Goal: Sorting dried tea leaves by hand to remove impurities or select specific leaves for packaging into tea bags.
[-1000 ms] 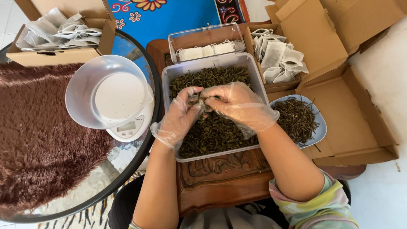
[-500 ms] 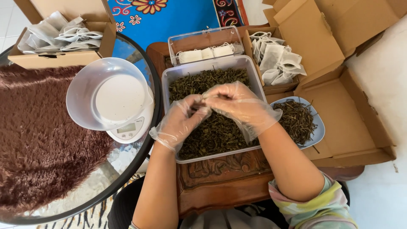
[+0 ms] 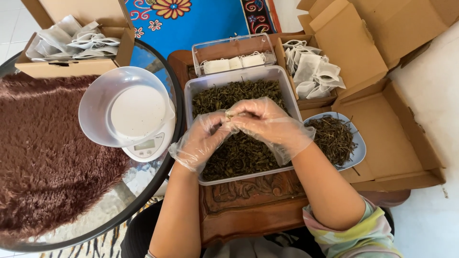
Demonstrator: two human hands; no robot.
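Both hands in thin clear gloves meet over the clear plastic tub (image 3: pixel 191 91) of dried green leaves (image 3: pixel 239 148), which sits on a carved wooden tabletop (image 3: pixel 248 200). Left hand (image 3: pixel 201 138) curled mostly closed, fingertips pinching a small clump of leaf; right hand (image 3: pixel 267 122) also curled in, fingertips touching the same clump at the meeting point. Leaves look light, dry, brittle, loose: likely to crumble or spill if squeezed, best taken as a gentle fingertip pinch or scoop. Gloves look slippery. Just right of tub, a pale plate (image 3: pixel 359 150) of darker stems. Behind tub, a smaller clear box (image 3: pixel 234 45) with white sachets. Left, a scale with clear bowl (image 3: pixel 124 107) on a round glass tabletop (image 3: pixel 143 177); cardboard boxes of empty filter bags (image 3: pixel 313 67) nearby
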